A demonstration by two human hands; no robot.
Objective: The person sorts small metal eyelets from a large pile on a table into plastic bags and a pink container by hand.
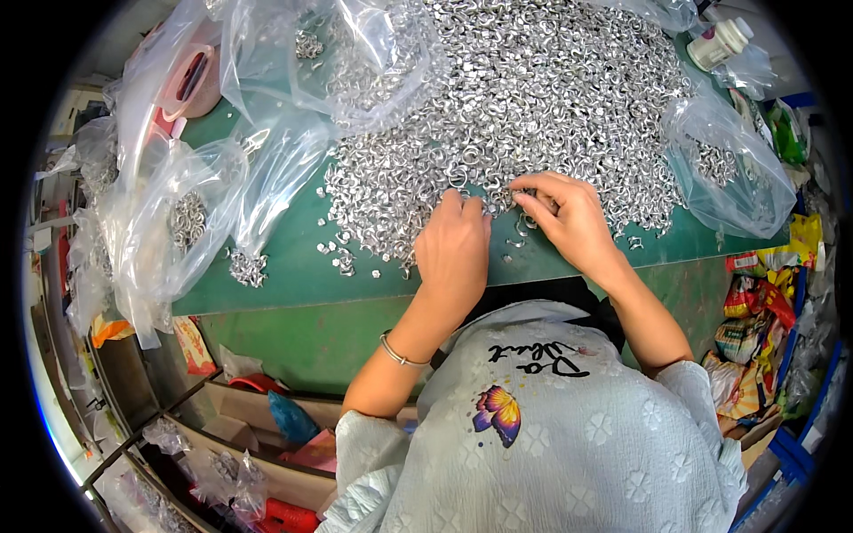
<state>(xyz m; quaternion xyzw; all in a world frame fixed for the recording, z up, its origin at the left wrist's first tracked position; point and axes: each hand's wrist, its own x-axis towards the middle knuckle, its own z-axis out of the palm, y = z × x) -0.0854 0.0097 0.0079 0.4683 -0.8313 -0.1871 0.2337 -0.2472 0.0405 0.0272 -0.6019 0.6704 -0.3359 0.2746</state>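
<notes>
A wide heap of small silvery metal pieces [551, 89], many of them ring- or hook-shaped, covers much of the green tabletop [293, 275]. At its near edge my left hand [451, 249] is closed, back upward, its fingertips down among the pieces; whatever they grip is hidden. Just to its right, my right hand [569, 213] curls with thumb and index finger close together. Small metal pieces show between those fingers, too small to tell apart. Between the hands, a few loose pieces lie on the green surface.
Clear plastic bags [258, 191] with some metal pieces lie at the left. Another clear bag [733, 178] lies at the right, near a white bottle [720, 44]. A pink container [191, 84] stands at the far left. Colourful packets [755, 311] fill the right side below table height.
</notes>
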